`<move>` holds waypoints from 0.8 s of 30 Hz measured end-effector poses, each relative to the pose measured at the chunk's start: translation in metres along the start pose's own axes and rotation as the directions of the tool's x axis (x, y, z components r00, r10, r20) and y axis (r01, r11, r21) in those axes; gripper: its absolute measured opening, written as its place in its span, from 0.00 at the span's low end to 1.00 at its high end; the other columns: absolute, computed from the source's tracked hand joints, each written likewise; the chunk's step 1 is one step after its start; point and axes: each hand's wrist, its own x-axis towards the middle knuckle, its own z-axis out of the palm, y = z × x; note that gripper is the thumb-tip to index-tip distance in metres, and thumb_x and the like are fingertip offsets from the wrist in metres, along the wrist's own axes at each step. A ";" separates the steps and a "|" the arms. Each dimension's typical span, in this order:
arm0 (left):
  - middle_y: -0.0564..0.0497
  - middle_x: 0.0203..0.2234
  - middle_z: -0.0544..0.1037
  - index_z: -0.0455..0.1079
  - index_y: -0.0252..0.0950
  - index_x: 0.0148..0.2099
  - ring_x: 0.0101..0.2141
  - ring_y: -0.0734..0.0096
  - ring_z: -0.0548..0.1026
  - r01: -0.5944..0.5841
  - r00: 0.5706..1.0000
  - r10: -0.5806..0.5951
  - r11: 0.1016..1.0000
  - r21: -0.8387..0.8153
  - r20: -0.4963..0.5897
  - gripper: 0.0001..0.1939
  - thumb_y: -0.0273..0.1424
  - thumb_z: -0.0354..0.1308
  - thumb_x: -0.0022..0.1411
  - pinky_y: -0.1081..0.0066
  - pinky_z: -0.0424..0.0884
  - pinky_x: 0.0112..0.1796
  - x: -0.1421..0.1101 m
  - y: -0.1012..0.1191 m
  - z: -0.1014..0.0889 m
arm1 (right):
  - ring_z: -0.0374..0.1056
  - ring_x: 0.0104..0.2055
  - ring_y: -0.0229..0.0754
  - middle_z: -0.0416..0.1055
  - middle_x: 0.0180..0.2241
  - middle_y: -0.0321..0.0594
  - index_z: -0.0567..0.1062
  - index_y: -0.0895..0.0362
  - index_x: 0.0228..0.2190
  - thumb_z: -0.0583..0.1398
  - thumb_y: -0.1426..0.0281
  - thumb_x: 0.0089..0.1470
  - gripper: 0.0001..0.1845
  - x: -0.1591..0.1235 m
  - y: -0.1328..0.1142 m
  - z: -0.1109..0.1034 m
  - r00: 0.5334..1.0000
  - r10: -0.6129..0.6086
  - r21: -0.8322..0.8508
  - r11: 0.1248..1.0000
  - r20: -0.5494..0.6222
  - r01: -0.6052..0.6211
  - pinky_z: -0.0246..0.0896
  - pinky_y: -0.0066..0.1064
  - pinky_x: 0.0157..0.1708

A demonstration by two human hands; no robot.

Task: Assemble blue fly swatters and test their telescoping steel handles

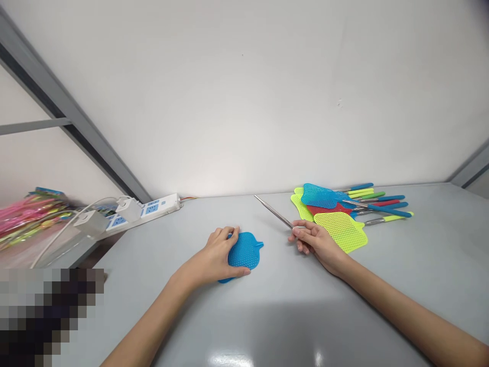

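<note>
Step in hand, as I read it: mating a swatter head to its rod.

Left hand (219, 255) is flat on the blue head (244, 251), fingers curled over its near-left edge, pinning it to the worktop (290, 306). Clamped on it, not lifting. The head's short neck tab sticks out on its far-right side, toward the rod.

Right hand (315, 239) is just right of the head, fingers closed around the metal rod (273, 211). The rod's free end angles up and away-left, past the head and clear of it. I can't see a coloured grip on this rod; the hand hides the back end.

Rod and head are apart, so I'd say the join isn't made yet.

Next move, my judgement: bring the rod tip down and round to line up with the neck tab, keep the head pinned so it doesn't skate on the smooth worktop, then push in along the tab's axis. I can't tell from here whether the socket is open or which way it faces.

Context, all relative to the head:
- pile of finished swatters (336, 209) to the right, behind the right hand, touching or nearly touching its knuckles
- power strip (147, 209) to the far left, at the wall, plugs in it
- pink packets (26, 214) further left, off the worktop edge
</note>
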 end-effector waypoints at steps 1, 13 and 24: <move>0.42 0.52 0.58 0.49 0.33 0.60 0.51 0.52 0.54 0.001 1.000 -0.001 1.000 0.014 0.001 0.45 0.53 0.53 0.46 0.61 0.57 0.48 -0.001 0.001 -0.001 | 0.59 0.17 0.30 0.73 0.25 0.38 0.67 0.57 0.34 0.63 0.61 0.43 0.18 0.000 -0.001 0.000 1.000 0.003 0.001 1.000 0.000 -0.003 0.49 0.21 0.15; 0.42 0.38 0.69 0.40 0.27 0.62 0.47 0.54 0.60 -0.062 0.998 0.064 0.996 0.057 -0.028 0.42 0.41 0.49 0.51 0.64 0.60 0.43 -0.005 0.021 0.005 | 0.58 0.20 0.32 0.70 0.24 0.34 0.70 0.55 0.29 0.63 0.61 0.43 0.13 -0.003 -0.008 0.002 1.000 -0.009 0.069 0.998 -0.008 0.010 0.47 0.23 0.17; 0.41 0.54 0.57 0.44 0.31 0.62 0.53 0.51 0.54 -0.081 0.996 0.082 0.997 0.017 -0.044 0.45 0.52 0.50 0.49 0.59 0.55 0.50 -0.003 0.013 0.011 | 0.58 0.23 0.33 0.69 0.23 0.35 0.69 0.57 0.21 0.64 0.62 0.42 0.12 -0.006 -0.012 -0.001 1.000 0.010 0.145 0.989 0.020 -0.012 0.50 0.25 0.19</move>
